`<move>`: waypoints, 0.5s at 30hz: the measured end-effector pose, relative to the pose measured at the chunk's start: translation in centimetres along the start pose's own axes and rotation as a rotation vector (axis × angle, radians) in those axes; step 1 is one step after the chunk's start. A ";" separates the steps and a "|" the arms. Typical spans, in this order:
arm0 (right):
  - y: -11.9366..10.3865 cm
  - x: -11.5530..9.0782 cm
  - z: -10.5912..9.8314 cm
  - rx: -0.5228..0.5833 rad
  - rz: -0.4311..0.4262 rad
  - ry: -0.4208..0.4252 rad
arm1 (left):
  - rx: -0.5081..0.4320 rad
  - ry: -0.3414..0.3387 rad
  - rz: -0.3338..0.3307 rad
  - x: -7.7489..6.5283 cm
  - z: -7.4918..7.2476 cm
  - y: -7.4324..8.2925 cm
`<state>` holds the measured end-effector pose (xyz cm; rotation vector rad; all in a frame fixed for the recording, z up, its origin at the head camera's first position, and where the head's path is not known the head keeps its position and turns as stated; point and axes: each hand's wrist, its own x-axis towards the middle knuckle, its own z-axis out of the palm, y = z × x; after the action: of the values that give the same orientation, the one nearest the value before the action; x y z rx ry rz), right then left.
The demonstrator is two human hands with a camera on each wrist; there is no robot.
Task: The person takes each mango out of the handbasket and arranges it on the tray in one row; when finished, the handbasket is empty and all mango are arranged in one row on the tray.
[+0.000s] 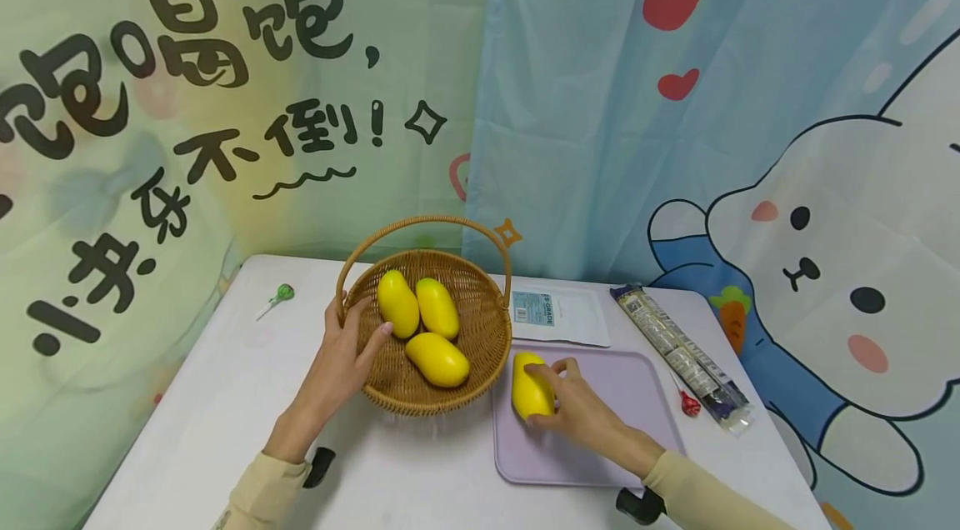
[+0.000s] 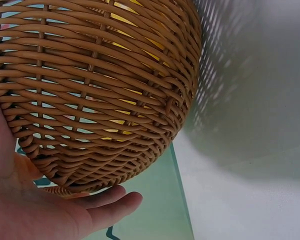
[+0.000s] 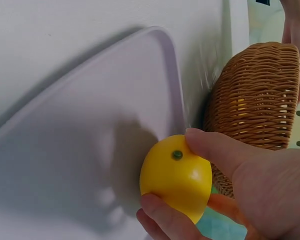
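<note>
My left hand grips the left rim of a brown wicker basket, near the foot of its arched handle. Thumb inside, the other fingers reach round the outer wall. Three yellow mangoes lie in the basket: an upper left mango, an upper right mango and a lower mango. Another mango, with a small green stem end, is pinched between thumb and fingers of my right hand. That hand is over the left part of a pale purple tray, right beside the basket.
Behind the tray lies a white packet with a blue label. A long clear-and-dark wrapped package stretches along the right side, with a red lollipop next to it. A green lollipop is at the back left. Printed curtains hang behind the table.
</note>
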<state>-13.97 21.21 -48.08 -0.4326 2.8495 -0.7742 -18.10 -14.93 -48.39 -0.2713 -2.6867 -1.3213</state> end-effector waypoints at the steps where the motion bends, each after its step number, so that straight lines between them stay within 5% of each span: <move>1: 0.0 0.0 0.1 -0.001 0.002 -0.001 | -0.001 0.001 -0.001 0.0 0.0 0.0; 15: 0.0 -0.3 0.6 -0.012 0.019 -0.012 | -0.003 -0.007 0.004 0.0 -0.1 0.1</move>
<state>-13.62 21.07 -48.56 -0.4099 2.8446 -0.7483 -18.04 -14.90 -48.25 -0.2816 -2.6884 -1.3264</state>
